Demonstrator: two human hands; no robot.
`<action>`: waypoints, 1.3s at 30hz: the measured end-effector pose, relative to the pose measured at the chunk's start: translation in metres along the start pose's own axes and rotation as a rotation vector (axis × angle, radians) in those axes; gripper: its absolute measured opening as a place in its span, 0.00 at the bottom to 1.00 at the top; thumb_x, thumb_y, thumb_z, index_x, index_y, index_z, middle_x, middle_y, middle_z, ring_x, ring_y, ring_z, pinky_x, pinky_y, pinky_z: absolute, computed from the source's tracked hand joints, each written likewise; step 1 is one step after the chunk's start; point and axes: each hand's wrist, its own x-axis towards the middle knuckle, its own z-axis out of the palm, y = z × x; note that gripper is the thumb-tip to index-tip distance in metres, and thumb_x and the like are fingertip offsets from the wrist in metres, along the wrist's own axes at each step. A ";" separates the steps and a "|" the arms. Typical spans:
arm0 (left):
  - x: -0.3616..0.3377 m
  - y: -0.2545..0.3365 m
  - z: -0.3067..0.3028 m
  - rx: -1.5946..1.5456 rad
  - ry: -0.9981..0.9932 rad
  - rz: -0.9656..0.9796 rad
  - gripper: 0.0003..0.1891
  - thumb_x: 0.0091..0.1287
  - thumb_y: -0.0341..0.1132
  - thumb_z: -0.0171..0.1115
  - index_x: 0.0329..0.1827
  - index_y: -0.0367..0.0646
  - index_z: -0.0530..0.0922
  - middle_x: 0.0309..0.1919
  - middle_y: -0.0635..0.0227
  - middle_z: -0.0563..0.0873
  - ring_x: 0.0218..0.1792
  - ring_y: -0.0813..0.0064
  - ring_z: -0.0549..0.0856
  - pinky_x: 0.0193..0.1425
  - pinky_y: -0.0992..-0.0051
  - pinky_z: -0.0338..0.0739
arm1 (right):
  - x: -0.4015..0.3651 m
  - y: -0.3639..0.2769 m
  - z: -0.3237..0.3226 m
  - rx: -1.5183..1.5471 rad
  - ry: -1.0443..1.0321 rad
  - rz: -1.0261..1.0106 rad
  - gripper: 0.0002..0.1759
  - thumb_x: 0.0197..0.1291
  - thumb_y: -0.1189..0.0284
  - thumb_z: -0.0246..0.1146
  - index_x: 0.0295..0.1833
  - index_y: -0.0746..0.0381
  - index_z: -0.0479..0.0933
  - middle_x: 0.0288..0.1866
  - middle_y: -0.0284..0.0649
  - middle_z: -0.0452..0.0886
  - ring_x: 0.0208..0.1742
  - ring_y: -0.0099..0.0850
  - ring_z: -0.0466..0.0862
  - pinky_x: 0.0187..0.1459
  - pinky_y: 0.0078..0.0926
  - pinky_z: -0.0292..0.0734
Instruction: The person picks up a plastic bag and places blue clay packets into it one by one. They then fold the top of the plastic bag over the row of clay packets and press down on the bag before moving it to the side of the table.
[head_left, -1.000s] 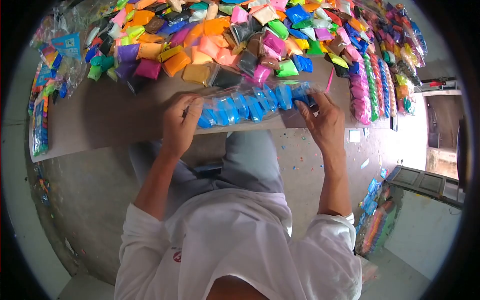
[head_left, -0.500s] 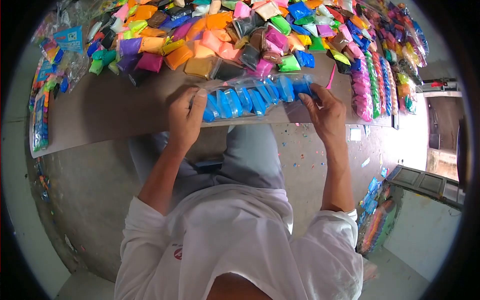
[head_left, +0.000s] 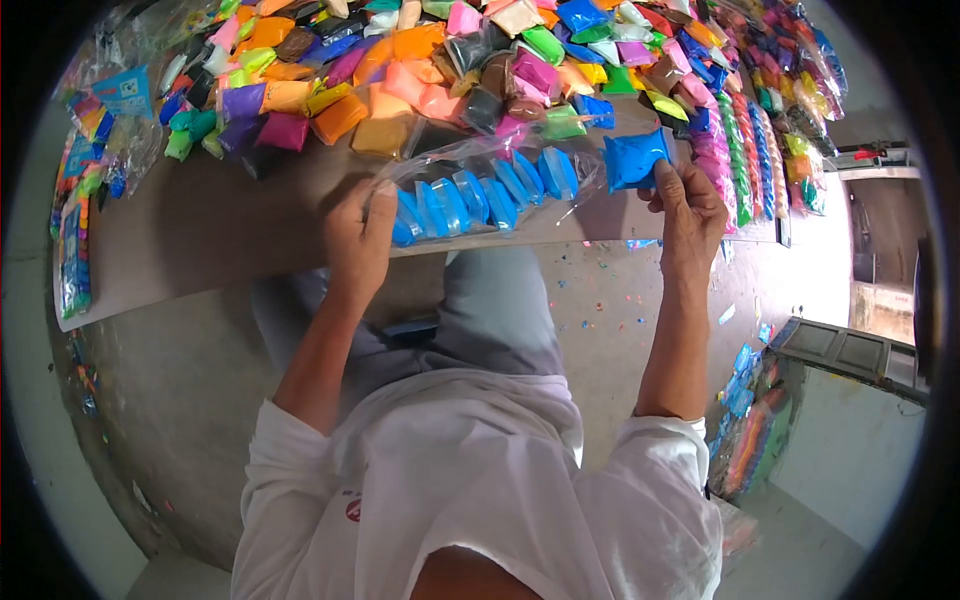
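A long clear plastic bag [head_left: 480, 204] lies along the table's front edge with several small blue packets in a row inside it. My left hand [head_left: 360, 230] is closed on the bag's left end. My right hand [head_left: 683, 200] pinches a single blue packet [head_left: 634, 160], held up just beyond the bag's right end. This packet is soft and pillow-shaped, in shiny clear wrapping. What fills the packets cannot be made out.
A heap of packets in many colours [head_left: 400, 80] covers the back of the brown table [head_left: 220, 220]. Long filled bags of pink, green, red and blue packets [head_left: 742, 160] lie at the right. More clear bags [head_left: 130, 110] lie at the left. Scraps litter the floor.
My right hand has moved right and slightly up, taking one blue packet out of the bag's right end. My left hand still holds the bag, shifted slightly left.
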 end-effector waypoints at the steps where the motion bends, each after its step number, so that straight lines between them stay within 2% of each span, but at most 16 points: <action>1: 0.000 0.000 -0.001 0.000 0.000 0.000 0.14 0.72 0.38 0.57 0.43 0.33 0.80 0.27 0.65 0.80 0.30 0.80 0.75 0.38 0.75 0.73 | -0.002 0.000 0.002 0.056 -0.003 0.010 0.12 0.63 0.68 0.68 0.43 0.67 0.83 0.31 0.33 0.84 0.32 0.18 0.79 0.34 0.15 0.72; 3: 0.000 0.001 -0.002 0.021 -0.022 0.017 0.14 0.72 0.38 0.57 0.43 0.33 0.81 0.27 0.64 0.81 0.30 0.79 0.76 0.39 0.74 0.73 | -0.006 0.001 0.009 0.112 -0.008 0.021 0.11 0.63 0.69 0.68 0.43 0.67 0.83 0.31 0.33 0.84 0.32 0.19 0.80 0.35 0.15 0.72; 6: 0.000 0.001 -0.004 0.070 -0.033 -0.004 0.14 0.72 0.38 0.56 0.42 0.33 0.81 0.28 0.62 0.82 0.30 0.76 0.77 0.40 0.73 0.74 | -0.013 0.006 0.025 0.119 0.075 -0.083 0.11 0.64 0.69 0.68 0.42 0.68 0.83 0.30 0.34 0.84 0.32 0.20 0.80 0.35 0.16 0.72; 9: -0.001 0.001 -0.005 0.059 -0.052 -0.018 0.14 0.72 0.38 0.56 0.42 0.34 0.81 0.28 0.61 0.82 0.31 0.74 0.78 0.40 0.73 0.74 | -0.021 0.008 0.033 -0.043 0.095 -0.142 0.11 0.63 0.70 0.67 0.41 0.69 0.82 0.30 0.36 0.84 0.31 0.23 0.81 0.34 0.18 0.73; 11: -0.001 0.000 -0.004 0.049 -0.040 -0.006 0.14 0.72 0.38 0.56 0.42 0.34 0.81 0.29 0.61 0.82 0.31 0.74 0.78 0.41 0.73 0.74 | -0.024 0.008 0.034 -0.390 0.052 -0.274 0.10 0.62 0.71 0.67 0.42 0.69 0.82 0.30 0.39 0.84 0.30 0.25 0.81 0.34 0.20 0.74; 12: -0.001 -0.001 -0.004 0.039 -0.027 0.006 0.14 0.72 0.38 0.56 0.42 0.34 0.81 0.29 0.61 0.82 0.31 0.74 0.78 0.41 0.73 0.74 | -0.024 0.005 0.032 -0.431 0.020 -0.231 0.10 0.61 0.72 0.67 0.42 0.69 0.82 0.36 0.43 0.86 0.31 0.26 0.82 0.35 0.22 0.75; 13: -0.001 -0.001 -0.004 0.039 -0.025 0.005 0.14 0.72 0.38 0.56 0.42 0.34 0.81 0.29 0.61 0.82 0.31 0.74 0.78 0.41 0.73 0.74 | -0.023 0.004 0.028 -0.431 0.018 -0.232 0.10 0.61 0.72 0.67 0.42 0.69 0.82 0.36 0.43 0.86 0.31 0.26 0.82 0.35 0.22 0.75; 15: -0.001 0.000 -0.004 0.036 -0.028 0.024 0.14 0.72 0.38 0.55 0.43 0.34 0.81 0.30 0.61 0.82 0.31 0.75 0.78 0.41 0.73 0.74 | -0.021 0.002 0.020 -0.351 -0.090 -0.274 0.11 0.62 0.71 0.67 0.42 0.70 0.82 0.45 0.46 0.85 0.33 0.26 0.82 0.36 0.22 0.76; 16: -0.001 0.000 -0.003 0.034 -0.028 0.023 0.14 0.72 0.38 0.55 0.43 0.34 0.81 0.30 0.61 0.82 0.31 0.75 0.78 0.41 0.73 0.74 | -0.020 -0.002 0.018 -0.353 -0.090 -0.275 0.11 0.62 0.71 0.67 0.42 0.70 0.82 0.45 0.46 0.85 0.33 0.26 0.82 0.36 0.22 0.76; 18: -0.001 0.000 -0.003 0.029 -0.031 0.029 0.14 0.73 0.38 0.55 0.43 0.33 0.81 0.30 0.60 0.83 0.32 0.74 0.79 0.41 0.73 0.74 | -0.018 -0.010 0.016 -0.277 -0.154 -0.215 0.12 0.62 0.71 0.67 0.42 0.71 0.81 0.54 0.47 0.83 0.34 0.27 0.83 0.37 0.22 0.77; 22: -0.002 -0.001 -0.005 0.059 -0.035 0.030 0.14 0.73 0.37 0.55 0.43 0.33 0.81 0.30 0.60 0.83 0.32 0.72 0.80 0.42 0.72 0.75 | -0.016 -0.008 0.022 -0.162 -0.161 -0.144 0.12 0.63 0.71 0.66 0.42 0.71 0.81 0.55 0.47 0.82 0.35 0.27 0.82 0.39 0.23 0.77; 24: -0.002 -0.002 -0.006 0.050 -0.040 0.034 0.14 0.72 0.37 0.55 0.43 0.33 0.81 0.31 0.59 0.83 0.32 0.70 0.81 0.42 0.72 0.75 | -0.018 -0.013 0.021 -0.297 -0.215 -0.266 0.10 0.63 0.72 0.66 0.41 0.70 0.81 0.56 0.47 0.82 0.37 0.27 0.82 0.40 0.24 0.77; 31: -0.002 -0.003 -0.005 0.052 -0.037 0.052 0.14 0.72 0.37 0.55 0.44 0.33 0.81 0.31 0.58 0.83 0.32 0.70 0.80 0.42 0.72 0.75 | -0.023 -0.012 0.018 -0.276 -0.256 -0.422 0.08 0.61 0.74 0.66 0.40 0.70 0.81 0.55 0.47 0.83 0.44 0.34 0.85 0.45 0.27 0.78; 33: -0.003 -0.004 -0.006 0.035 -0.057 -0.009 0.14 0.72 0.37 0.56 0.44 0.33 0.81 0.31 0.58 0.83 0.32 0.72 0.80 0.42 0.72 0.75 | -0.020 -0.009 0.016 -0.356 -0.298 -0.507 0.09 0.63 0.73 0.65 0.42 0.69 0.80 0.54 0.48 0.83 0.47 0.38 0.85 0.47 0.29 0.78; 37: -0.004 -0.003 -0.007 0.048 -0.060 -0.010 0.14 0.72 0.37 0.56 0.44 0.33 0.81 0.31 0.58 0.83 0.32 0.73 0.79 0.42 0.72 0.75 | -0.014 -0.010 0.010 -0.339 -0.400 -0.442 0.10 0.65 0.71 0.64 0.43 0.68 0.80 0.51 0.48 0.84 0.43 0.36 0.84 0.45 0.29 0.77; 39: -0.003 -0.001 -0.008 0.065 -0.069 -0.006 0.13 0.72 0.37 0.55 0.44 0.33 0.81 0.31 0.58 0.83 0.32 0.73 0.80 0.42 0.72 0.75 | -0.013 -0.012 0.007 -0.318 -0.450 -0.154 0.12 0.68 0.68 0.61 0.42 0.68 0.79 0.46 0.43 0.84 0.38 0.29 0.80 0.42 0.26 0.74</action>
